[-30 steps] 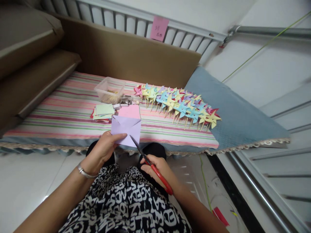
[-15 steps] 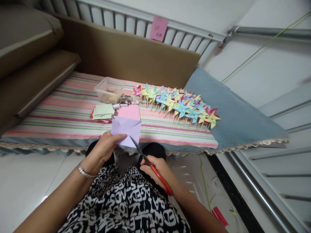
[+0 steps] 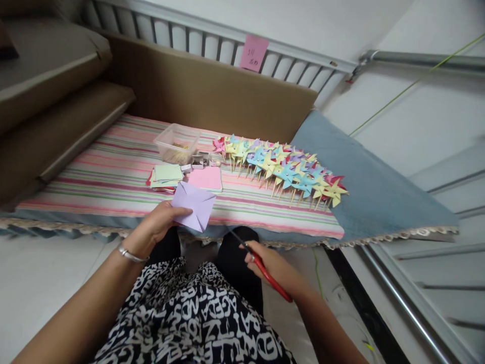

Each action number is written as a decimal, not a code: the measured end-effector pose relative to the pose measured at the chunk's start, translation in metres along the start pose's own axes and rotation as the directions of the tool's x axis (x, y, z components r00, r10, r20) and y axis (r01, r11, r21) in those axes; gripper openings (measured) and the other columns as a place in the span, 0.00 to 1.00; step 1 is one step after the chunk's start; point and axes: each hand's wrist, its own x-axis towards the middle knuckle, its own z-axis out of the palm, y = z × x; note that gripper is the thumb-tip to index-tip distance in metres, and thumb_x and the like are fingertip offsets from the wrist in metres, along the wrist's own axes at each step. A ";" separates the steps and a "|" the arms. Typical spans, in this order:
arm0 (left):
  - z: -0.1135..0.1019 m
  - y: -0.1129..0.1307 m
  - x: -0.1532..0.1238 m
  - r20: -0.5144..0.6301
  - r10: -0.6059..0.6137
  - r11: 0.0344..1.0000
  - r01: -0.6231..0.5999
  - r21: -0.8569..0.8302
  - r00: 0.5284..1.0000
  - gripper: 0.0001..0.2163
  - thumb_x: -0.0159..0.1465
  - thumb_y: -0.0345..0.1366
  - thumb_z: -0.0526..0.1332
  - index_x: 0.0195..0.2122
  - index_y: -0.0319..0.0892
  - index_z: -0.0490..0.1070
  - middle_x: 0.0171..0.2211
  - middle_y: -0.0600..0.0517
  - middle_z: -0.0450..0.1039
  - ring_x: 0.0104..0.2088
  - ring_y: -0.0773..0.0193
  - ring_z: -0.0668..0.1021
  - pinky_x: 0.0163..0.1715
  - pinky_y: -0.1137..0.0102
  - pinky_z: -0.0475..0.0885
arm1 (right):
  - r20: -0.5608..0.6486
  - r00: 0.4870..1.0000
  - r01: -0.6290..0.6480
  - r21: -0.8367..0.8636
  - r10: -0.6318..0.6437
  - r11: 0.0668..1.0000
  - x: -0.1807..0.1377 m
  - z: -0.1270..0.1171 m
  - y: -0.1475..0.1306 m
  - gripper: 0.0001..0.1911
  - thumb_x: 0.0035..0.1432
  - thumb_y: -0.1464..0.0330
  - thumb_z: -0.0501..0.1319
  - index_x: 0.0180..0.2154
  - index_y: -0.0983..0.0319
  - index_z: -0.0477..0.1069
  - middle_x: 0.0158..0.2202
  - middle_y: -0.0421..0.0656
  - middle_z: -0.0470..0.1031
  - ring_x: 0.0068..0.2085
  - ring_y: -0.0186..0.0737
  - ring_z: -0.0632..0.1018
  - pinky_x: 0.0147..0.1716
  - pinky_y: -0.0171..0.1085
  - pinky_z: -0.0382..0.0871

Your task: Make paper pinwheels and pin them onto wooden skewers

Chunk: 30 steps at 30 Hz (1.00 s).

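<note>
My left hand [image 3: 164,218] pinches a square of purple paper [image 3: 197,205] by its left edge, thumb on top. Slits run inward from the paper's corners. My right hand [image 3: 267,265] is closed round the red handles of a pair of scissors [image 3: 271,279]; the dark blades point up and left, apart from the paper. Just beyond the paper lie a stack of pink paper [image 3: 206,178] and a stack of mixed paper squares [image 3: 167,174] with light green on top. To the right stand rows of colourful paper pinwheels [image 3: 286,172] on thin sticks.
A clear plastic box [image 3: 177,144] holding small sticks sits on the striped cloth [image 3: 109,174], with small open boxes [image 3: 199,161] beside it. Cardboard [image 3: 212,91] stands along the back. Large brown packages [image 3: 56,131] are stacked at left. A pink note [image 3: 254,52] hangs on the rail.
The scissors have come away from the paper, moving right and down with my right hand. The purple paper is turned slightly, and another slit shows at its lower corner.
</note>
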 end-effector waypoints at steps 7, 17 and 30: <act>0.016 -0.014 -0.003 0.222 -0.151 0.973 0.105 0.204 0.963 0.10 0.43 0.32 0.71 0.27 0.34 0.78 0.26 0.43 0.79 0.24 0.56 0.78 0.26 0.68 0.71 | -0.362 0.926 0.210 0.264 -0.105 0.941 0.048 -0.009 -0.036 0.23 0.53 0.64 0.62 0.50 0.59 0.62 0.39 0.43 0.73 0.39 0.38 0.76 0.43 0.39 0.69; 0.024 -0.015 -0.010 0.256 -0.064 0.992 0.089 -0.088 0.964 0.13 0.49 0.36 0.71 0.35 0.37 0.79 0.33 0.44 0.80 0.30 0.58 0.79 0.33 0.69 0.73 | -0.426 0.904 0.253 0.583 0.025 0.772 0.084 0.021 -0.051 0.20 0.46 0.69 0.60 0.44 0.59 0.64 0.28 0.34 0.63 0.24 0.29 0.65 0.24 0.31 0.61; 0.048 -0.043 -0.010 -0.020 0.094 0.951 -0.096 -0.294 0.995 0.21 0.45 0.32 0.73 0.42 0.35 0.76 0.37 0.46 0.80 0.34 0.59 0.80 0.38 0.68 0.73 | -0.525 0.849 0.326 0.609 0.060 0.723 0.080 0.048 -0.044 0.19 0.51 0.69 0.60 0.46 0.58 0.63 0.30 0.36 0.66 0.29 0.33 0.71 0.32 0.34 0.68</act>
